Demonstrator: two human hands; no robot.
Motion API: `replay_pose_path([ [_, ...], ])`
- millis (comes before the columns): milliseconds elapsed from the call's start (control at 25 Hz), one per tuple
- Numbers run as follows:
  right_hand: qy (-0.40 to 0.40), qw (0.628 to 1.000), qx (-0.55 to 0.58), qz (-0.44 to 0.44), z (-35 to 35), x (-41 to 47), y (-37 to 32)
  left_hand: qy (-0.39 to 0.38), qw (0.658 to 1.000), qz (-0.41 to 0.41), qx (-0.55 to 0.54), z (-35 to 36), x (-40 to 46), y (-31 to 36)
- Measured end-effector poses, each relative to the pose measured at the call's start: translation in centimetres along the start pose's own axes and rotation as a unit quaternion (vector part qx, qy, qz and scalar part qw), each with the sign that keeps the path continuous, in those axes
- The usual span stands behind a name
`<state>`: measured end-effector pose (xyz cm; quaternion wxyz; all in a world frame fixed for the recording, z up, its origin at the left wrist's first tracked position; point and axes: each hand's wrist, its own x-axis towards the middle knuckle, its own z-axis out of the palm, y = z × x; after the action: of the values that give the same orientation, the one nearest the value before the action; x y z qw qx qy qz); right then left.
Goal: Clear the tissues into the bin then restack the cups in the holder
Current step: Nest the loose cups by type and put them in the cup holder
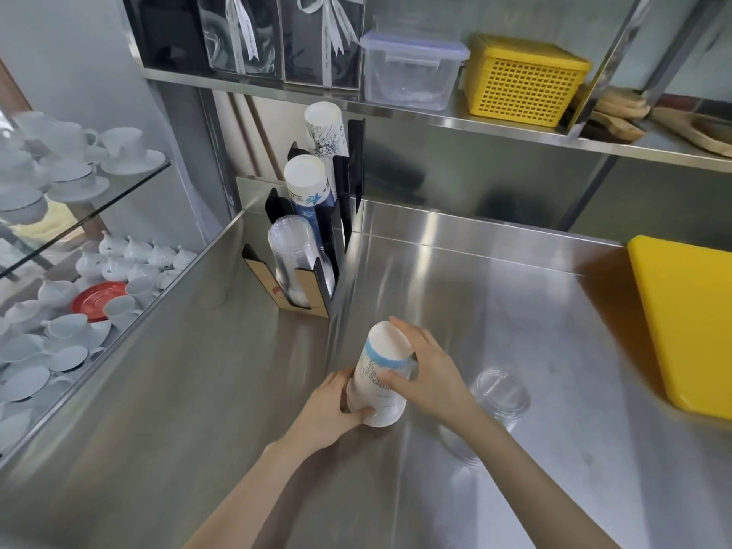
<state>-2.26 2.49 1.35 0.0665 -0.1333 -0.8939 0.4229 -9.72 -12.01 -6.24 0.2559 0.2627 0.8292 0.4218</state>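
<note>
While gripped, clear cup (501, 394) beside stack (378, 376).

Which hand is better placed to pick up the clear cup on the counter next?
Probably the right hand: the clear cup lies just to its right, while the left hand grips the paper cup stack from the far side.
</note>
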Motion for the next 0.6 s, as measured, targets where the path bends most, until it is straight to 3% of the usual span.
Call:
replay_pose_path([
  [600,0.098,0.985,0.021,-0.138,-9.6,3.4,-10.1,0.108,0.985,0.137,0.016,-9.2,0.7,11.9],
])
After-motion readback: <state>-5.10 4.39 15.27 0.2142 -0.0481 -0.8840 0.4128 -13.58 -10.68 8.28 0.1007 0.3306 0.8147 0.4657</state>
